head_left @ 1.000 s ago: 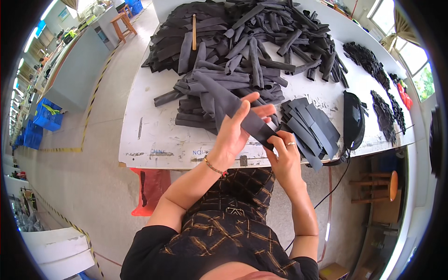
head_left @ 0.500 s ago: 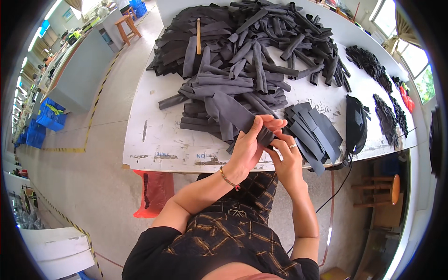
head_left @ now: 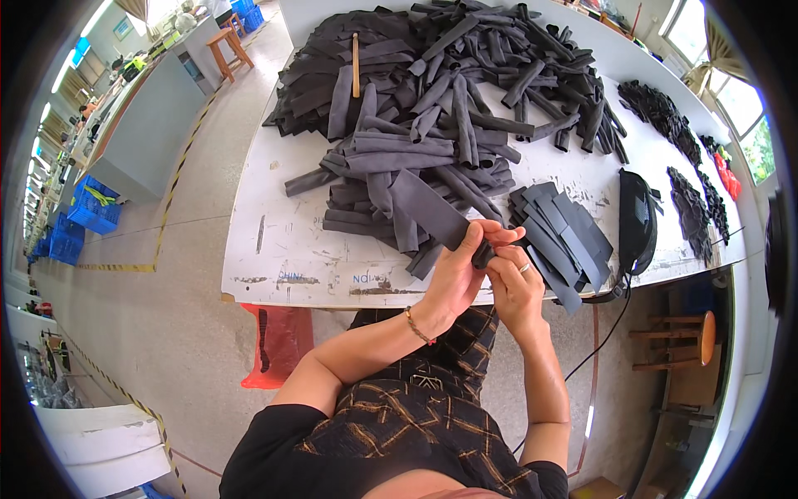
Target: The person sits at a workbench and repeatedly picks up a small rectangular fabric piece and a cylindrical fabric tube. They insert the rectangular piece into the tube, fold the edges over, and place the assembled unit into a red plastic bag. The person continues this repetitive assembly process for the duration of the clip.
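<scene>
My left hand is closed around a dark grey fabric strip, its thumb along the upper side. The strip's long flat part slants up and left over the pile. At its near end my right hand, with a ring on one finger, pinches the folded-looking edge with bent fingers. The exact fold at the fingertips is hidden. Just beyond lies a heap of similar grey fabric tubes. A stack of flat dark grey pieces is fanned out right of my right hand.
A wooden stick rests on the far-left heap. More tubes cover the back of the white table. A black bag with a cable stands at the right. Below the front edge hangs a red bag; a wooden stool is at right.
Both hands have moved slightly down and right with the strip. My right fingers have curled in closer around its near end.
</scene>
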The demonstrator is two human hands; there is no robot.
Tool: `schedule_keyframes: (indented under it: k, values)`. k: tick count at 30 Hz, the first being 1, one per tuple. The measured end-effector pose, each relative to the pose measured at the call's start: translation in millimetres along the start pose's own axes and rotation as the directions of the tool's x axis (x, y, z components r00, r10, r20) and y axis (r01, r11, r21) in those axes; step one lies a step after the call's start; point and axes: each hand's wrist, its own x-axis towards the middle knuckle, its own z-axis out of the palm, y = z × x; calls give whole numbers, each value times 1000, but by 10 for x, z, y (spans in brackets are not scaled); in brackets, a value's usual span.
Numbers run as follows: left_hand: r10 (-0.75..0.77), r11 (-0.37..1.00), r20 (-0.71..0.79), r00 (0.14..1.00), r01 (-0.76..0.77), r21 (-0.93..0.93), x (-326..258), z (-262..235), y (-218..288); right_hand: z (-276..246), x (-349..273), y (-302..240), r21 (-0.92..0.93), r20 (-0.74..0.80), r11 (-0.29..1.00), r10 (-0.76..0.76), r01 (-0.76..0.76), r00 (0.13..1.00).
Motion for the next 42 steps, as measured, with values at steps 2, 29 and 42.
schedule_keyframes:
  k: [2, 29, 42]
  values:
    - [4, 1000, -2, 1000, -4, 14, -4, 0, -9, -1, 0, 7, 5, 11, 1000, 4, -4, 1000]
    - [161, 968, 158, 974, -187, 167, 46, 27, 249, 222, -5, -289, 683, -57, 564, 676, -465, 735]
    - [297, 902, -5, 955, -279, 330, -116, -450, 782, 129, -17, -243, 632, -64, 619, 642, -467, 764]
